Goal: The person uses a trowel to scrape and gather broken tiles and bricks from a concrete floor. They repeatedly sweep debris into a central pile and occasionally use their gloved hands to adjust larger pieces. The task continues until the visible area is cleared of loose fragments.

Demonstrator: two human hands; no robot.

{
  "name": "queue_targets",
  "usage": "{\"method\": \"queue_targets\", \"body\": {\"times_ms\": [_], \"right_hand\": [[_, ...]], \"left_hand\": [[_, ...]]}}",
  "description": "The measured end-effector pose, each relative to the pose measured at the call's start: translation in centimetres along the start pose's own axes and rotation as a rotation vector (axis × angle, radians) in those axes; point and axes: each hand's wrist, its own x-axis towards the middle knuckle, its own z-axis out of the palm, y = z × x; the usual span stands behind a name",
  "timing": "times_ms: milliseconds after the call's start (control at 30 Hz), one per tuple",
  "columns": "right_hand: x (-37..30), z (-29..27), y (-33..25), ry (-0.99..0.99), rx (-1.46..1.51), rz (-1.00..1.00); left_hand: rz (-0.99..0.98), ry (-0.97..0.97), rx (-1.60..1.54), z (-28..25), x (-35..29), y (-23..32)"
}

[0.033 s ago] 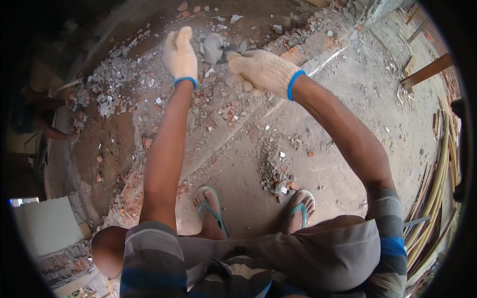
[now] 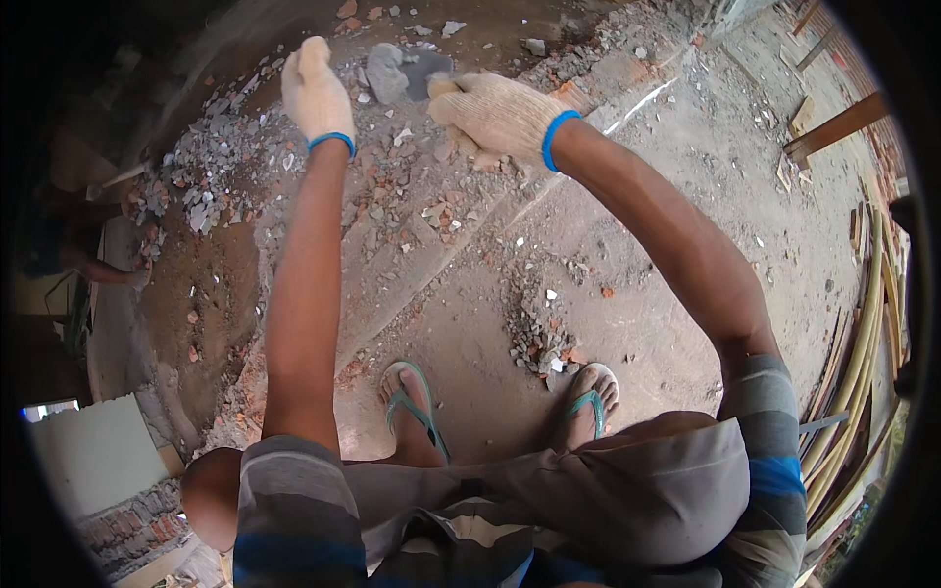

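My left hand point(image 2: 320, 95), in a cream knitted glove with a blue cuff, is held out at the upper left. Its fingers look extended and nothing shows in it. My right hand point(image 2: 502, 116), gloved the same way, is closed, with part of a flat dark grey blade-like piece point(image 2: 427, 74) showing beyond its fingers; any handle is hidden. Between the hands, at the blade's left edge, is a lumpy grey chunk point(image 2: 386, 73). I cannot tell whether it rests on the blade. Broken masonry point(image 2: 211, 186) is scattered around and beneath my hands.
A small rubble heap point(image 2: 541, 343) lies between my sandalled feet. Wooden strips point(image 2: 863, 343) are stacked at the right, below a slanting brown post point(image 2: 838, 127). Another person's arm point(image 2: 106, 269) shows in the dark at the left. A pale panel point(image 2: 98, 456) stands lower left.
Both hands have moved left and slightly farther away. The grey chunk and the dark blade-like piece have shifted the same way, and more of the blade shows now.
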Motion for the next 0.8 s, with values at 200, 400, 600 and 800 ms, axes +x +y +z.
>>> {"method": "queue_targets", "body": {"times_ms": [200, 400, 600, 800], "right_hand": [[-7.4, 4.6, 9.5, 0.455, -0.286, -0.276], [-25.0, 10.6, 17.7, -0.797, 0.469, 0.541], [-26.8, 10.9, 25.0, -0.991, 0.721, 0.812], [-21.7, 5.1, 29.9, -0.777, 0.708, 0.729]], "left_hand": [[0.312, 0.022, 0.021, -2.4, -0.6, -1.4], [0.623, -0.492, 0.346, 0.7, -12.5, -5.9], [0.48, -0.918, 0.336, 2.6, -22.1, -8.0], [0.356, -0.917, 0.484, -0.2, -26.8, -11.3]]}}
